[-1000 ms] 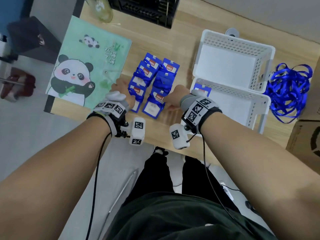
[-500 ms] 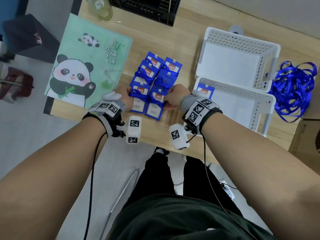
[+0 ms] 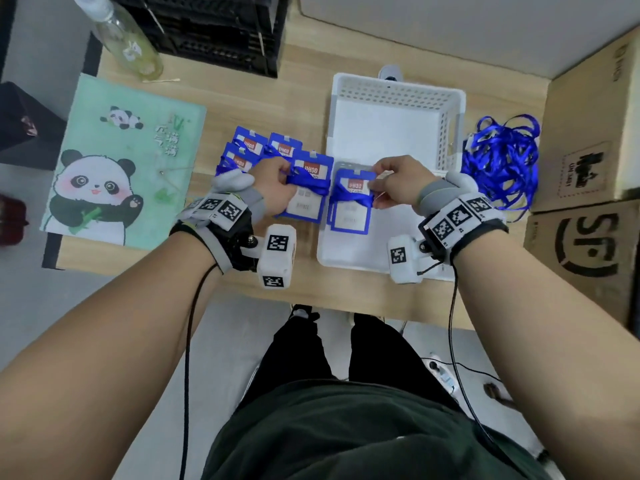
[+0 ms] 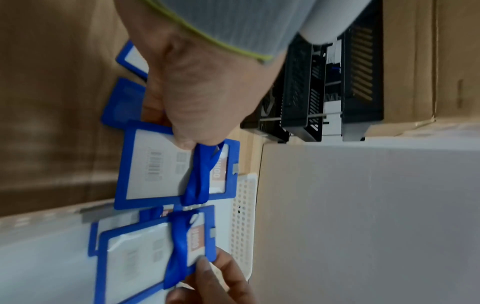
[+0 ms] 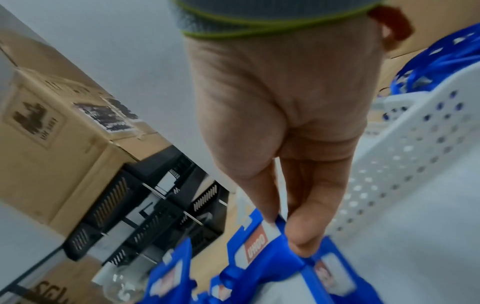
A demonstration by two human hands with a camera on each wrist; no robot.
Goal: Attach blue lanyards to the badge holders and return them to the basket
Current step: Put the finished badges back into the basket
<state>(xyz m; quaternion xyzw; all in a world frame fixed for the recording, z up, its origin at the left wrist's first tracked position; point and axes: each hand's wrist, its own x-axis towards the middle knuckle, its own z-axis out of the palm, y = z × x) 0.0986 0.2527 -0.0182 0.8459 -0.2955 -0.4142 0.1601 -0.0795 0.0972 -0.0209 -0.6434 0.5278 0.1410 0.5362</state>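
My left hand (image 3: 281,180) grips a blue badge holder (image 3: 304,202) with a blue lanyard (image 3: 308,180) wrapped round it, just left of the near white basket (image 3: 349,263). In the left wrist view that hand (image 4: 182,139) pinches the holder (image 4: 155,164) at its edge. My right hand (image 3: 375,188) pinches a second lanyard-wrapped holder (image 3: 349,206) above the near basket; its thumb and fingers (image 5: 298,236) close on the holder's top (image 5: 257,248). A few more wrapped holders (image 3: 256,148) lie on the table behind my left hand.
A second white basket (image 3: 446,98) stands behind the near one. Loose blue lanyards (image 3: 502,161) are heaped to the right, beside cardboard boxes (image 3: 585,140). A panda folder (image 3: 117,161) lies left; a bottle (image 3: 124,39) and a black crate (image 3: 214,32) are at the back.
Both hands have lifted a wrapped holder off the pile and moved right. The right hand's holder is now over the near basket.
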